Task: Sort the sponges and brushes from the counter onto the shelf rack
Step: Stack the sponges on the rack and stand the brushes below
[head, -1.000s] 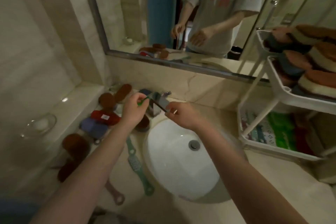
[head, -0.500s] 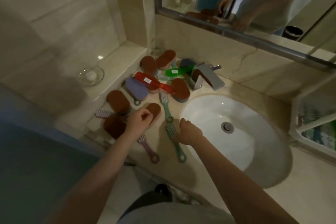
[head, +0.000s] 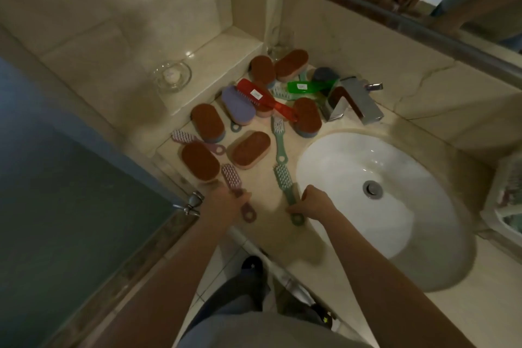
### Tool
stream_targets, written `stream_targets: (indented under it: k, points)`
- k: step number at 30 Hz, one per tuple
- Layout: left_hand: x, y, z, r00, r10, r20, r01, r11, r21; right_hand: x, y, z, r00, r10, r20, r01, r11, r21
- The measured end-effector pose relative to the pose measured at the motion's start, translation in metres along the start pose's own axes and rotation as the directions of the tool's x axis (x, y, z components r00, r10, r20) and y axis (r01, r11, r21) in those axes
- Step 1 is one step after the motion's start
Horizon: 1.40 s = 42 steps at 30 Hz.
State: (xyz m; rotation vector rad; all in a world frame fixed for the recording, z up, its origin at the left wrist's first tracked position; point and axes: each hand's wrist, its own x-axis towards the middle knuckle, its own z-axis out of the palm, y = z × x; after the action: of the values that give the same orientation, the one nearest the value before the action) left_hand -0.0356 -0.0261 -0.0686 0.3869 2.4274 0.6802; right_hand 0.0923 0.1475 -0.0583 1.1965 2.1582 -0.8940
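On the counter (head: 261, 188), left of the sink (head: 353, 178) and near the front edge, each hand is taking one brush. The left hand (head: 223, 205) has its fingers curled round the handle of a pink brush (head: 231, 176), which lies bristles up with its head pointing away from the person. The right hand (head: 315, 205) grasps the handle of a green brush (head: 283, 179) in the same way, just beside the basin rim. I think the handles are chosen because they lie nearest to the body and keep the fingers off the bristles. Whether the brushes are lifted or rest on the stone, I cannot tell.

Behind them the sponges (head: 248, 150), brown on top, lie scattered flat among more brushes, as far as the tap (head: 353, 102). A red brush (head: 255, 93) lies across some of them. So most of the sorting seems not yet done.

The shelf rack (head: 490, 215) shows only as a white corner at the far right, on the other side of the sink. Both brushes must therefore be carried across the basin, and taking two at once probably saves a trip.
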Motion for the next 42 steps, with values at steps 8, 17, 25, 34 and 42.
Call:
stream_targets:
  k: [8,17,25,34,42]
  points:
    - [-0.021,-0.004,0.019,0.955,-0.285,-0.088,0.279,0.958,-0.067,-0.003,0.012,-0.010,0.996,-0.084,-0.017,0.085,0.994,0.062]
    - [-0.040,-0.018,0.032,0.969,-0.235,0.069,0.244,0.948,-0.204,-0.012,0.002,0.000,0.965,-0.223,-0.141,0.249,0.946,0.207]
    - [-0.054,-0.018,0.037,0.983,-0.164,0.087,0.184,0.915,-0.360,-0.023,-0.001,-0.002,0.932,-0.299,-0.205,0.358,0.849,0.388]
    - [-0.065,0.062,0.039,0.973,0.186,0.140,-0.110,0.898,-0.425,-0.048,0.049,-0.044,0.900,-0.225,-0.373,0.411,0.721,0.558]
    - [-0.074,0.163,0.088,0.854,0.454,0.254,-0.320,0.843,-0.432,-0.089,0.137,-0.080,0.854,0.034,-0.519,0.404,0.585,0.703]
